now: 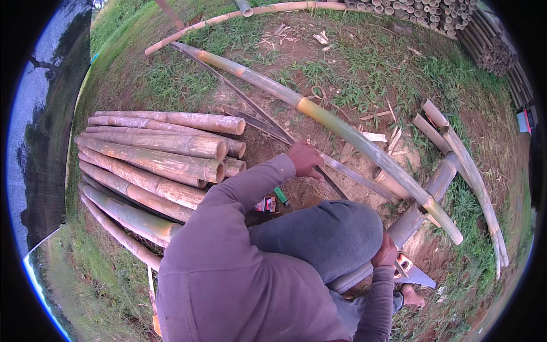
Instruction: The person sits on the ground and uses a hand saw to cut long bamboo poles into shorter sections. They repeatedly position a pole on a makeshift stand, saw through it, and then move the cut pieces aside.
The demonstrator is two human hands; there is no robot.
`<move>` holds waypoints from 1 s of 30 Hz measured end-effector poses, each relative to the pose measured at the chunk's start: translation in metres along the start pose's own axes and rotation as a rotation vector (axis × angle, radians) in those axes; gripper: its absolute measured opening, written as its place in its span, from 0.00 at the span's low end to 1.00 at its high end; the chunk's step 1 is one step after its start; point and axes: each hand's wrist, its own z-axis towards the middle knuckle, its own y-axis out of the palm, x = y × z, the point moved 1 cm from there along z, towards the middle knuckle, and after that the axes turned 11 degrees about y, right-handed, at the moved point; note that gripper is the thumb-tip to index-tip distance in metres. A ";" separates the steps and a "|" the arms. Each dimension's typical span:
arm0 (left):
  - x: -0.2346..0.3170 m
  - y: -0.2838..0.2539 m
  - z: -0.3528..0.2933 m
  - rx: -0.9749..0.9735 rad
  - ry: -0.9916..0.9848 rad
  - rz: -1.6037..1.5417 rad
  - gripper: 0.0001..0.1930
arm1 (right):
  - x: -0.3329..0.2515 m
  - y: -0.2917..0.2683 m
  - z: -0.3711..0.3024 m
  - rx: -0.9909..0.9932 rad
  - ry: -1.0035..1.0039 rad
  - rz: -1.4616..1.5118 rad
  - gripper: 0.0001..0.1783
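Note:
My left hand [305, 159] is closed around a long, dark split bamboo strip [246, 97], which slants from the far left down to my bent knee. My right hand [386, 251] is closed beside that knee, over a thick bamboo pole [405, 223]. A narrow piece sticks out below its fingers, but I cannot make out what it is. Right there is a handsaw [419, 277] with an orange-and-white handle; whether the hand touches it is unclear. Another split strip [356, 175] passes beneath my left hand. Beyond it lies a long green-yellow bamboo pole [325, 117].
Cut bamboo poles [154, 151] are piled at left. A green object [281, 196] and a small red-and-white pack [265, 204] lie by my thigh. Curved bamboo pieces [470, 165] rest at right; stacked bamboo [421, 11] stands at the back. My bare foot [411, 296] is near the saw.

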 end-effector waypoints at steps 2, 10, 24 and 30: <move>-0.008 0.000 -0.004 0.215 0.041 0.072 0.26 | 0.005 -0.005 0.006 -0.036 -0.016 0.042 0.19; -0.013 -0.015 -0.013 0.516 0.020 0.184 0.21 | -0.021 -0.024 0.027 0.063 -0.062 0.137 0.20; 0.003 -0.057 0.008 0.117 -0.193 -0.231 0.39 | 0.001 -0.027 0.023 0.125 -0.141 0.074 0.24; -0.067 -0.027 0.102 0.034 -0.188 0.122 0.45 | 0.004 -0.020 0.024 0.170 -0.192 0.057 0.24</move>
